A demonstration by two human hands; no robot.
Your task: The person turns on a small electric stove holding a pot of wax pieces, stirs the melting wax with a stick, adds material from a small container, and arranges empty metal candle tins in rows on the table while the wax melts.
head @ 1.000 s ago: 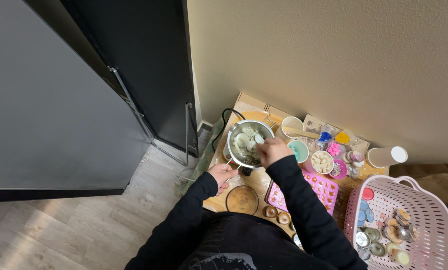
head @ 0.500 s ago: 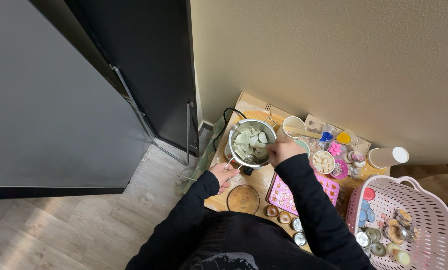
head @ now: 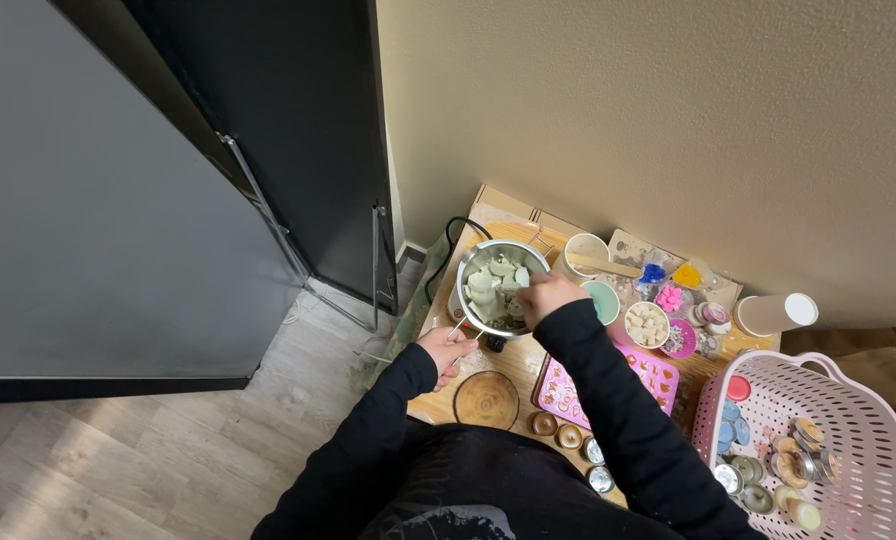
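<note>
A steel pot full of pale wax chunks sits on a low wooden table. My left hand grips the pot's handle at its near left side. Over the pot's right rim, my right hand is closed around a small utensil that dips in among the chunks. Both arms wear black sleeves.
A pink mould tray, a round wooden lid, small tins, a white cup and little bowls of coloured pieces crowd the table. A pink basket of tins stands at the right. A black cabinet and wall lie behind.
My right hand has shifted slightly over the pot's right side, stirring among the chunks. The left hand stays on the handle.
</note>
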